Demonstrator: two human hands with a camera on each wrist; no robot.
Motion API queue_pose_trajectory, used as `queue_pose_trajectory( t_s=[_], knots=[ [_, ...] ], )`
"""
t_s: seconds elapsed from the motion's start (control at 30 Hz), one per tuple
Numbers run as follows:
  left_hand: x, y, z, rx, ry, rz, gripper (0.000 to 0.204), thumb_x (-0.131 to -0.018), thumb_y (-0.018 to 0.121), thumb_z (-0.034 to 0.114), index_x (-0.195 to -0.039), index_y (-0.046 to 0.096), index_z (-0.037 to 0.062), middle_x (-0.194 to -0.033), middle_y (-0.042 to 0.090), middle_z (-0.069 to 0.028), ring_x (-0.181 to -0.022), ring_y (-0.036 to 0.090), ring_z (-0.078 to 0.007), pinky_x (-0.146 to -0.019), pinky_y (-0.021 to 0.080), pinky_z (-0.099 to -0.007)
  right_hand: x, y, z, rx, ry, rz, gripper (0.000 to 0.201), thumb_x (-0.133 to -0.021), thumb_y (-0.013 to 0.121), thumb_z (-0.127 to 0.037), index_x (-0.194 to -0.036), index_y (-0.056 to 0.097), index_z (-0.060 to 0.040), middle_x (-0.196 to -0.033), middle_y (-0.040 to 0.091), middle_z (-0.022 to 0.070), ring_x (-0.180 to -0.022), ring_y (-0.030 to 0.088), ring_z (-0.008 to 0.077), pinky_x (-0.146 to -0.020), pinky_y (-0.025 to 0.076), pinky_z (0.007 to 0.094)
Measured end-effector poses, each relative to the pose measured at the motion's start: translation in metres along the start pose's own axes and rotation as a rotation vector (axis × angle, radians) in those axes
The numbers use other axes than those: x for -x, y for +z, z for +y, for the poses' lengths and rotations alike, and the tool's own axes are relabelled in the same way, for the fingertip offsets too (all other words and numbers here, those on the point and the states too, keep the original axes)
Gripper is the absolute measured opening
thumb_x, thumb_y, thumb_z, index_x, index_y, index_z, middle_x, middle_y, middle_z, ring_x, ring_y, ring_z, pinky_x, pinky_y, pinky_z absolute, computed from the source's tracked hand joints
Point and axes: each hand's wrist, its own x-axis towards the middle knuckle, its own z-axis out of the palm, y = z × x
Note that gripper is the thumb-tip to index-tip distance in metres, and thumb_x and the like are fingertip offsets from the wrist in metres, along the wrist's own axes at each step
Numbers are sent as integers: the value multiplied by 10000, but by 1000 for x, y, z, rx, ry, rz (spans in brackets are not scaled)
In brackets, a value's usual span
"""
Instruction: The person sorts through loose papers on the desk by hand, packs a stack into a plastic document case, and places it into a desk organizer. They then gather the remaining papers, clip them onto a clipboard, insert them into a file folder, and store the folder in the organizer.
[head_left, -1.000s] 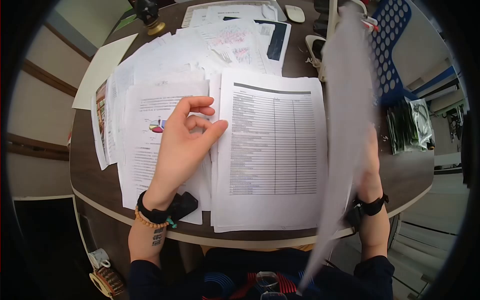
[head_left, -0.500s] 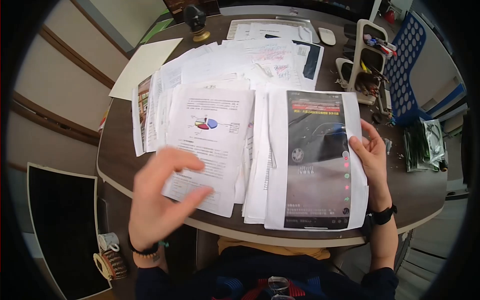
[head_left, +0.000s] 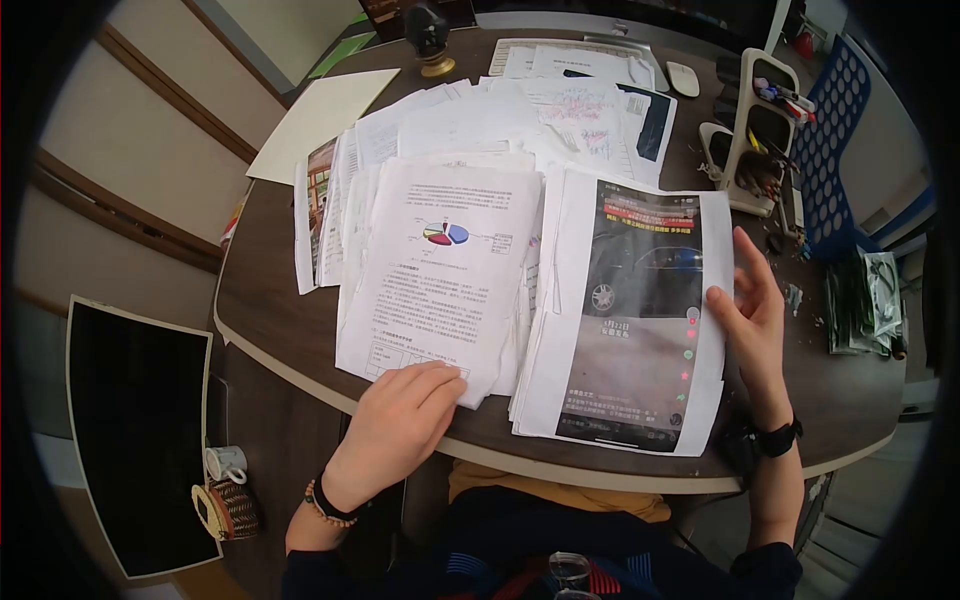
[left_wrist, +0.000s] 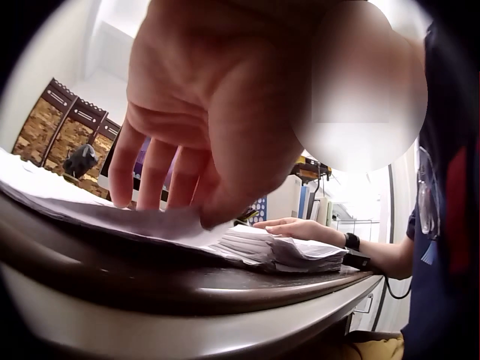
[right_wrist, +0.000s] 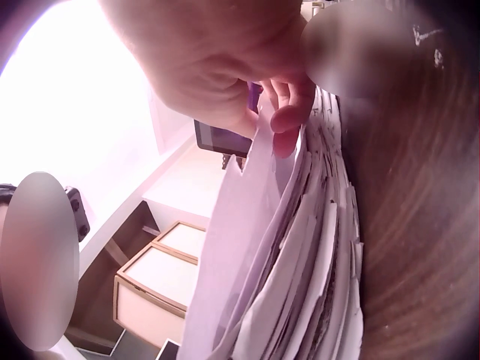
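Two piles of paper lie side by side at the desk's front. The left pile's top sheet [head_left: 425, 290] carries text and a pie chart; my left hand [head_left: 395, 435] pinches its bottom edge, which curves up in the left wrist view. On the right pile [left_wrist: 281, 247] lies a printed sheet [head_left: 630, 370] showing a phone screenshot with a car. My right hand [head_left: 755, 335] holds that sheet's right edge, thumb on top. In the right wrist view its fingers [right_wrist: 294, 112] reach between the raised sheet [right_wrist: 236, 217] and the layers beneath.
More loose papers [head_left: 430, 120] spread behind both piles, near a keyboard [head_left: 520, 50] and a white mouse [head_left: 682, 80]. At the right stand a pen organizer [head_left: 755, 150], a blue perforated panel [head_left: 835, 140] and plastic packets [head_left: 865, 305]. A mug [head_left: 225, 462] sits low at the left.
The turned sheet has come down onto the right pile, its screenshot facing up. My left hand has moved over to the left pile's bottom edge, while my right hand stays at the sheet's right edge.
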Motion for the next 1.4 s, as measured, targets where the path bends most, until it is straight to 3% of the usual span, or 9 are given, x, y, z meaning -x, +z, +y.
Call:
queue_pose_trajectory(
  t_s=[0.13, 0.27, 0.47, 0.7, 0.83, 0.97, 1.07, 1.3, 1.4],
  knots=[
    [-3, 0, -2, 45, -122, 376, 252, -700, 667, -69, -940, 655, 9, -887, 685, -102, -774, 663, -293, -655, 526, -347, -3, -4, 6, 257, -216, 227, 507, -862, 633, -36, -1334, 454, 11, -1077, 573, 51, -747, 480, 47, -650, 418, 174],
    [-20, -11, 20, -9, 16, 536, 288, -656, 657, -67, -936, 665, 1, -942, 684, -132, -817, 670, -279, -666, 523, -332, 1, -18, 8, -74, -64, 19, 271, -919, 592, -117, -1147, 539, 20, -998, 616, 93, -699, 556, 72, -559, 441, 186],
    [-46, 3, 89, 30, 284, 464, 177, -755, 618, 17, -925, 669, 10, -913, 684, -110, -839, 682, -228, -658, 519, -305, 10, -4, -5, -493, 357, -712, 612, -957, 521, -395, -1287, 444, 115, -1087, 623, 224, -919, 674, 245, -568, 566, 292],
    [-49, 34, 130, 74, 497, 404, 141, -834, 612, 131, -907, 674, 28, -941, 677, -88, -905, 658, -197, -728, 504, -290, 20, 0, 7, -515, 264, -678, 803, -890, 615, -479, -1377, 363, 108, -1158, 619, 161, -1026, 619, 178, -796, 533, 284],
    [-47, 43, 128, 144, 594, 139, 222, -869, 619, 216, -987, 668, 35, -1043, 658, -104, -1034, 619, -205, -863, 478, -365, 20, -9, 3, -253, 383, -525, 476, -916, 632, -147, -1305, 468, 72, -1178, 624, 128, -996, 618, 133, -832, 504, 255],
    [-42, 11, 106, 186, 207, -32, 800, -700, 798, 389, -1345, 452, 64, -1437, 368, -216, -1342, 333, -415, -1062, 277, -561, 13, -18, -3, -256, 151, -230, 374, -915, 596, -40, -1263, 502, 63, -1144, 639, 125, -974, 626, 132, -846, 505, 263],
    [-45, 14, 81, 131, -66, -103, 1165, -515, 919, 264, -1445, 251, 50, -1495, 147, -321, -1358, 197, -545, -1069, 255, -609, 9, -22, -10, -426, 4, -51, 325, -923, 585, -59, -1214, 519, 70, -1095, 654, 119, -958, 630, 130, -817, 510, 265],
    [-43, 36, 86, 281, -94, -102, 1027, -557, 891, 126, -1403, 322, -1, -1474, 184, -327, -1290, 290, -517, -1027, 344, -538, -9, -39, 5, -125, 224, -78, 282, -911, 582, -41, -1150, 534, 99, -992, 679, 119, -837, 652, 122, -752, 515, 240],
    [-44, 38, 97, 147, -154, -91, 939, -544, 874, 82, -1344, 399, -41, -1437, 256, -311, -1141, 384, -438, -952, 380, -501, -12, -43, 5, -153, 111, -34, 271, -926, 577, -71, -1140, 557, 93, -980, 686, 115, -821, 652, 111, -736, 511, 225]
  ],
)
